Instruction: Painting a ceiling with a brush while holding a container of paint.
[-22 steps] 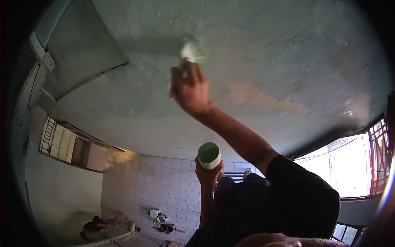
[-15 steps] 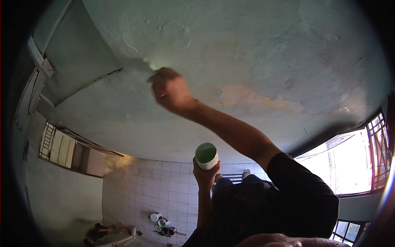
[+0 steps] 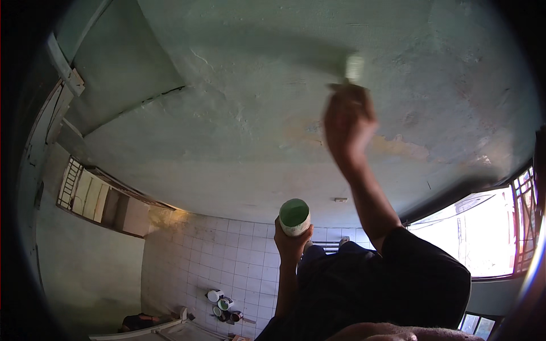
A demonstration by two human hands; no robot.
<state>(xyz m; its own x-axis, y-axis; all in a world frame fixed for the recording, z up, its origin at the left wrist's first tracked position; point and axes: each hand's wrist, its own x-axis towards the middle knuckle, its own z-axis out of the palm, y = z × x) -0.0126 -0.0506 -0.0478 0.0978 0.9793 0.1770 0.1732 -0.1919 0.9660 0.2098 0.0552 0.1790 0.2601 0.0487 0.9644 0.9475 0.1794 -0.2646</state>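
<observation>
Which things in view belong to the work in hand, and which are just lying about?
In use:
- brush, blurred, in the right hand
- cup, green inside, in the left hand
- greenish wall by the brush

Apparently just lying about:
- pots clustered on the tiled floor

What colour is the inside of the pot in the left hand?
The pot is green inside; it shows best in the head view.

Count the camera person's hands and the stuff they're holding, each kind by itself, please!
Hands, left hand and right hand: 2
Brush, blurred, in the right hand: 1
White cup, green inside, in the left hand: 1
Total: 4
</observation>
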